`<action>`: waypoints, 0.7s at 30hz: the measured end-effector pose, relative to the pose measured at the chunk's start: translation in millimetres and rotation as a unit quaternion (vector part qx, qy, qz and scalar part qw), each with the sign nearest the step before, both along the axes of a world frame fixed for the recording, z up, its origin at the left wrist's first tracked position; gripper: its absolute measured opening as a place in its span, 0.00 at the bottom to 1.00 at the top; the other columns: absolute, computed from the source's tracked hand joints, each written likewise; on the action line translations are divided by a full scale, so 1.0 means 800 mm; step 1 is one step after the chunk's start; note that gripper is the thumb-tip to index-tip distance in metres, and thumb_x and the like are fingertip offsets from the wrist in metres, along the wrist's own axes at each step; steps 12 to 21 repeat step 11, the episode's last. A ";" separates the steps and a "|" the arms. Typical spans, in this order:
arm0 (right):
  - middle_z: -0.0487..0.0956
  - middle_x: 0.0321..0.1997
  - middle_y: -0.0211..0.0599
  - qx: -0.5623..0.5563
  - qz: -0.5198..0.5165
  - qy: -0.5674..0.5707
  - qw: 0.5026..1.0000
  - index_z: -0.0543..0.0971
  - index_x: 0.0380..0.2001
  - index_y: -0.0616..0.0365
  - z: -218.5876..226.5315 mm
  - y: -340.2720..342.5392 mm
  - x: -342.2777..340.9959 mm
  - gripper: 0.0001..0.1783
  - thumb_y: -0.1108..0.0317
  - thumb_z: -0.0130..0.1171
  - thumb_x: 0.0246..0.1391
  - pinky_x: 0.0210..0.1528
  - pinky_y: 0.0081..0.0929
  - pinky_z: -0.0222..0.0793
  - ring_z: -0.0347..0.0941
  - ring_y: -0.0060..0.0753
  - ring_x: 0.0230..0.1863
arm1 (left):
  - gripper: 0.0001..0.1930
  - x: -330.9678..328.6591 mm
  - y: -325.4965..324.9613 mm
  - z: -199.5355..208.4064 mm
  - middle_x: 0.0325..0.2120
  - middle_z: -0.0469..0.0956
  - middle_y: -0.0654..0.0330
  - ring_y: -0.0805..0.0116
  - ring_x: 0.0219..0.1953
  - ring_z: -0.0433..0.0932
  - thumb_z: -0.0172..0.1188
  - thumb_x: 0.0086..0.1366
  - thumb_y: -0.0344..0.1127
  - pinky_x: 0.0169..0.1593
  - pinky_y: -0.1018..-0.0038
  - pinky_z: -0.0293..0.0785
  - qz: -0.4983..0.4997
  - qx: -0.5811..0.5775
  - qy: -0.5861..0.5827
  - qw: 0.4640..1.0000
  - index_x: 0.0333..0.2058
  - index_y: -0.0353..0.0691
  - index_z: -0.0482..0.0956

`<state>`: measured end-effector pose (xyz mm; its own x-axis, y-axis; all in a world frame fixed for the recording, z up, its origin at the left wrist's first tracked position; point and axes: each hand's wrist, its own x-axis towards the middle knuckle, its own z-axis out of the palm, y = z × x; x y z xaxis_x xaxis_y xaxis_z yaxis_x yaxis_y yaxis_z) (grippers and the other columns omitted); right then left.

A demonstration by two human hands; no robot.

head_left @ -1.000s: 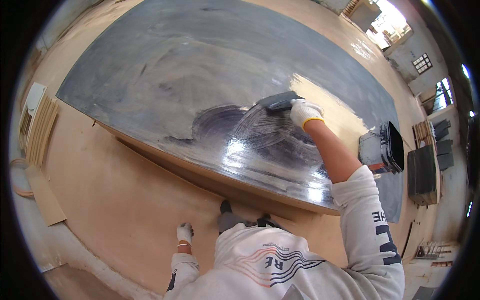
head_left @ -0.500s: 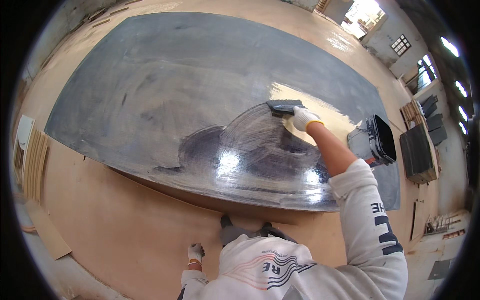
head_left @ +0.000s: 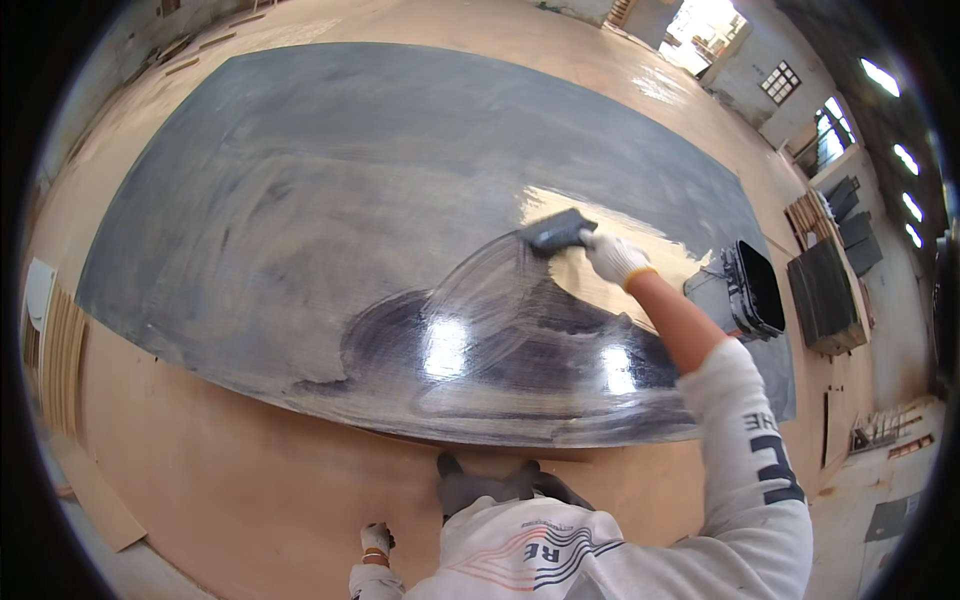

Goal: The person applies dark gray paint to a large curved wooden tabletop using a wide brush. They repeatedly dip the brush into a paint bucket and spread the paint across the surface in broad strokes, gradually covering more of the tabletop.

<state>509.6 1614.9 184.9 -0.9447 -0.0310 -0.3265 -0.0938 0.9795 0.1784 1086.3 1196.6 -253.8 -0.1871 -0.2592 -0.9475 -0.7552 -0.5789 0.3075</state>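
My right hand point(head_left: 617, 260), in a white knit glove with a yellow cuff, grips a wide dark brush point(head_left: 557, 233). The brush rests at the left border of a pale cream patch point(head_left: 590, 275) on a large dark-coated board point(head_left: 300, 130). Wet dark streaks point(head_left: 490, 290) curve across the board below and left of the brush. To the right of my hand, a black bucket point(head_left: 755, 290) with a grey, smeared side stands on the board. My left hand point(head_left: 377, 538), gloved too, hangs low beside my body, off the board, its fingers curled with nothing visible in them.
The board's near edge point(head_left: 330, 420) runs just ahead of my feet. Stacked dark slabs point(head_left: 825, 295) stand at the right. Wooden strips point(head_left: 62, 355) lean at the far left. Brown flooring point(head_left: 220, 470) surrounds the board, and a bright doorway point(head_left: 700, 35) lies beyond.
The brush has tilted and shifted slightly left and down in the picture with my right hand. The whole view has shifted a little. My left hand stays low at my side.
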 end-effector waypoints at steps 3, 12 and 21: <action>0.79 0.70 0.43 -0.044 -0.069 0.021 0.996 0.74 0.69 0.45 -0.019 0.002 -0.058 0.24 0.58 0.43 0.75 0.65 0.51 0.75 0.77 0.54 0.67 | 0.03 -0.046 0.008 0.007 0.18 0.70 0.61 0.64 0.15 0.70 0.57 0.69 0.27 0.17 0.65 0.63 -0.007 -0.009 0.038 0.999 0.34 0.42 0.74; 0.85 0.61 0.48 0.111 0.039 -0.021 0.993 0.82 0.63 0.50 -0.035 -0.004 -0.122 0.24 0.63 0.52 0.66 0.59 0.52 0.80 0.83 0.51 0.61 | 0.05 -0.085 0.033 -0.005 0.21 0.75 0.60 0.62 0.17 0.75 0.61 0.68 0.31 0.20 0.65 0.71 -0.017 -0.007 0.105 0.994 0.40 0.37 0.78; 0.85 0.61 0.48 0.111 0.039 -0.021 0.993 0.82 0.63 0.50 -0.035 -0.004 -0.122 0.24 0.63 0.52 0.66 0.59 0.52 0.80 0.83 0.51 0.61 | 0.05 -0.085 0.033 -0.005 0.21 0.75 0.60 0.62 0.17 0.75 0.61 0.68 0.31 0.20 0.65 0.71 -0.017 -0.007 0.105 0.994 0.40 0.37 0.78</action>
